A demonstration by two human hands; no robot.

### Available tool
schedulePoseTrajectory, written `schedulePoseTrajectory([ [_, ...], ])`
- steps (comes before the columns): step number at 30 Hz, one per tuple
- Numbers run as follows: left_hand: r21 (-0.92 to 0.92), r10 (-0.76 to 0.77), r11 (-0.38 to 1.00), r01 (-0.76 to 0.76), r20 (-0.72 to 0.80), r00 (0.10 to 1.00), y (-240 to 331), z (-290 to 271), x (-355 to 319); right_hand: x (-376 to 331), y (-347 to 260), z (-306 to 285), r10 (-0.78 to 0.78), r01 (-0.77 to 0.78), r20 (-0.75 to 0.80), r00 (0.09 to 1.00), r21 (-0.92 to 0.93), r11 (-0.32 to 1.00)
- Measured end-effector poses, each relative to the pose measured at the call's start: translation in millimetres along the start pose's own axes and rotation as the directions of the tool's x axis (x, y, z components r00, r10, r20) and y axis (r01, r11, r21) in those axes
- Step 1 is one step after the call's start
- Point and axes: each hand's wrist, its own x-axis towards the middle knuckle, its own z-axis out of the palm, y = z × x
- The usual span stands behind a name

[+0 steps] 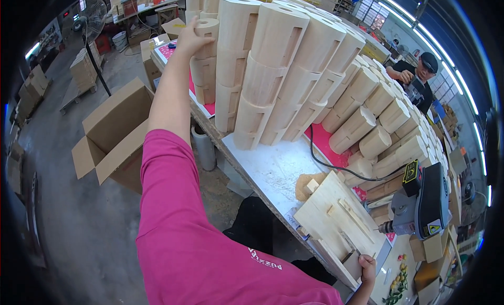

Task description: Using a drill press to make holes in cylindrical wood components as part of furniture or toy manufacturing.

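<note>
At the far end of the bench, my left hand (194, 38) is curled round a pale wooden cylinder (207, 24) on top of a short stack. Its thumb lies across the cylinder's near side. Taller stacks of similar slotted cylinders (265, 74) stand just to the right. My right hand (367, 268) is closed at the near edge of a wooden jig board (344, 218); whatever is inside its fingers cannot be made out. Beside that hand, a narrow dark slot or bar shows on the board. A bench drill (420, 202) points its bit over the jig's right side.
A black cable (336, 168) crosses the bench (262, 160) toward the drill. Sawdust (307, 187) is heaped by the jig. Many cylinders lie piled (391, 108) behind. An opened cardboard box (118, 126) stands left of the bench. Another person (417, 76) works at the far right.
</note>
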Motion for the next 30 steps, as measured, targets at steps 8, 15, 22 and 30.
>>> schedulePoseTrajectory([
  [8,-0.253,-0.247,0.943,0.215,-0.103,0.964,12,-7,-64,-10,-13,11,-0.061,0.057,-0.020,0.998,-0.142,0.988],
  [15,-0.609,-0.205,0.750,-0.256,-0.582,0.787,91,2,-127,-4,-18,10,0.016,-0.014,0.041,0.999,-0.045,0.999],
  [22,-0.809,0.188,0.480,-0.339,-0.283,0.941,266,75,-210,-10,-18,10,-0.008,0.008,0.078,0.997,-0.002,1.000],
  [30,-0.801,0.304,0.575,0.163,0.395,0.867,333,226,-256,-13,-30,16,0.060,-0.057,0.094,0.994,-0.033,0.998],
])
